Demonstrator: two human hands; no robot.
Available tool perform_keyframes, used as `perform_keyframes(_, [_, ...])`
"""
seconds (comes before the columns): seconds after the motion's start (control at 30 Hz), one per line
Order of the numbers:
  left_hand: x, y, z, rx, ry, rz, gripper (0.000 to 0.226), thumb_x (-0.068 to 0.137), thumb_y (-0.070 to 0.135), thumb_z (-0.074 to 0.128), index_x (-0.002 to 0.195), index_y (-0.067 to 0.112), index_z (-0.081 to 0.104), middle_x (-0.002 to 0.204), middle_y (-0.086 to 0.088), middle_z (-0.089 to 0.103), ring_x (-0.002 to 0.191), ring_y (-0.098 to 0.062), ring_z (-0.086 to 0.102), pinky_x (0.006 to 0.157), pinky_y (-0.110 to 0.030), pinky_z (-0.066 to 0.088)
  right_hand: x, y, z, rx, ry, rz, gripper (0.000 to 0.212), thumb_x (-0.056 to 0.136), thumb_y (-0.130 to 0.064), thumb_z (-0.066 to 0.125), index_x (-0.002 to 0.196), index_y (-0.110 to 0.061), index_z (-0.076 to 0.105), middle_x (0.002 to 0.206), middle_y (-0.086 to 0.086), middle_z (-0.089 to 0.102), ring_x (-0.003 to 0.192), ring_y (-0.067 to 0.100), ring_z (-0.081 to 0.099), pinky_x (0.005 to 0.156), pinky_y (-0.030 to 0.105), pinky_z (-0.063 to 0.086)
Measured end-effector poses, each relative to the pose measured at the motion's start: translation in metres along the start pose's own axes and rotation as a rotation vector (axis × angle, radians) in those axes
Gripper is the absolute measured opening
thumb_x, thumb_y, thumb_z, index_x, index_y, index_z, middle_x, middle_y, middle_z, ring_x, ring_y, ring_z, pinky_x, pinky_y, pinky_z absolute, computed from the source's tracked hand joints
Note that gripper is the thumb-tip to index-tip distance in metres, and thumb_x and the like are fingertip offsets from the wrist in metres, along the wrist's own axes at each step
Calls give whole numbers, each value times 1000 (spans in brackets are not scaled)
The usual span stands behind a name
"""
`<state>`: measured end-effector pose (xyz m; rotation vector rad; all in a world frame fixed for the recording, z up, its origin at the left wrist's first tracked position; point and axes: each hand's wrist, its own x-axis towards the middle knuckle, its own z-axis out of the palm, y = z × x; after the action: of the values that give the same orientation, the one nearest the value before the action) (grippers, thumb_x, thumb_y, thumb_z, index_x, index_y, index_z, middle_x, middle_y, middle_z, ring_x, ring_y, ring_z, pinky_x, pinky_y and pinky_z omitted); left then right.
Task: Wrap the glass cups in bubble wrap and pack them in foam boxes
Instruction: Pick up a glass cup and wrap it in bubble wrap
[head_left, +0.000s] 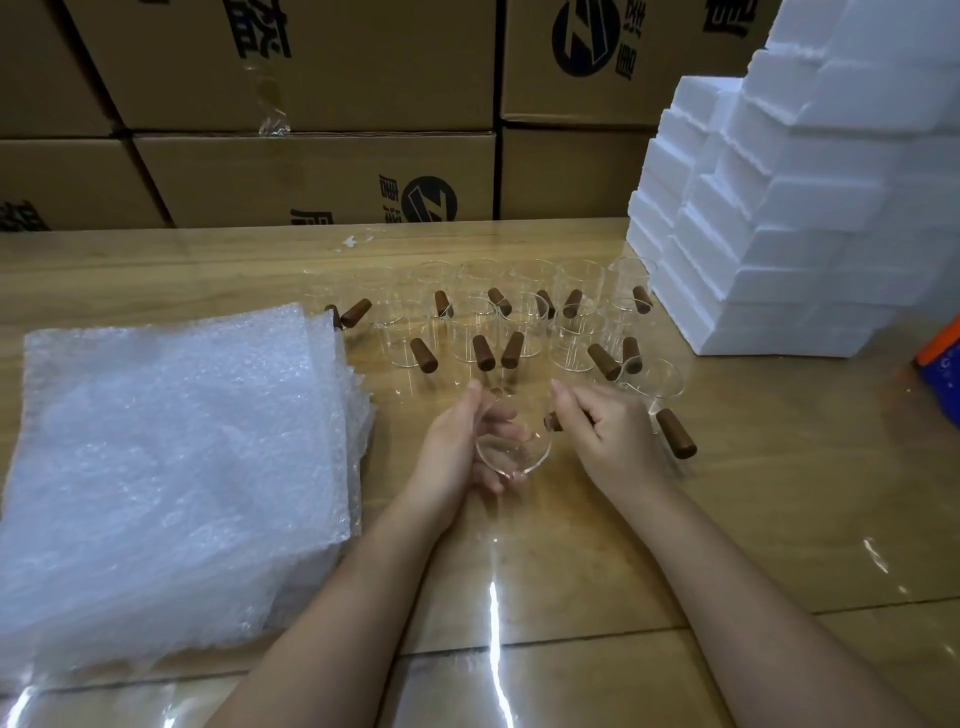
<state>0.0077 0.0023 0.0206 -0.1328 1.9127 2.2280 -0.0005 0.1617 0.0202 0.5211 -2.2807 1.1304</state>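
Fingers (500, 415) of left hand (451, 448), right hand (615, 441) grip glass cup (515, 453); other cups (524, 323) behind.

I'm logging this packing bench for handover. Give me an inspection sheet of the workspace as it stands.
Surface: wooden table, glossy, with glare streaks.
Job's things: cups with wooden handles, grouped mid-table; bubble wrap stacked at left; foam boxes stacked at right.
Clutter: white scraps near the far edge; orange packet at the right edge, partly out of view.
Hands: left hand cradles the held cup; right hand grips its handle.
Cables: nothing seen.
Surroundings: cartons stacked behind the table.
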Motion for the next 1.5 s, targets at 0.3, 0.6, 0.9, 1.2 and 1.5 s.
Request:
perform_keyframes(0.3, [-43, 37, 5, 1280, 452, 544, 19, 96, 25, 44, 99, 16, 61, 95, 3, 61, 66, -23, 59, 51, -29, 41, -3, 15, 12, 87, 44, 428, 66, 99, -34, 46, 36, -22, 31, 32, -13, 34, 35, 1, 37, 41, 18, 23])
perform_keyframes(0.6, [-77, 113, -66, 1537, 834, 186, 34, 92, 44, 51, 97, 11, 59, 93, -8, 51, 78, -30, 53, 58, -29, 35, -2, 26, 15, 34, 23, 539, 57, 94, -48, 42, 48, -19, 25, 35, -7, 25, 39, 6, 25, 50, 30, 21])
perform_keyframes(0.9, [-70, 110, -96, 1654, 446, -210, 42, 86, 58, 52, 89, 17, 55, 83, 1, 57, 76, -17, 57, 65, -29, 48, 2, 22, 18, -87, -56, 514, 62, 98, -46, 39, 43, -19, 28, 35, -5, 37, 44, 16, 37, 51, 32, 28])
perform_keyframes(1.2, [-83, 134, -98, 1626, 560, 147, 19, 89, 10, 53, 77, 18, 65, 75, -2, 65, 66, -24, 61, 69, -39, 55, -4, 3, 13, -221, -12, 266, 26, 96, -29, 49, 91, -9, 64, 96, 2, 56, 94, 21, 52, 74, 30, 41])
perform_keyframes(1.5, [-109, 173, -48, 1516, 211, 829, 22, 77, 0, 64, 76, 22, 64, 80, 6, 65, 68, -21, 60, 57, -38, 51, 35, -65, -33, 91, -48, 31, 52, 90, -22, 61, 135, -39, 40, 130, -24, 41, 125, 6, 40, 103, 38, 40])
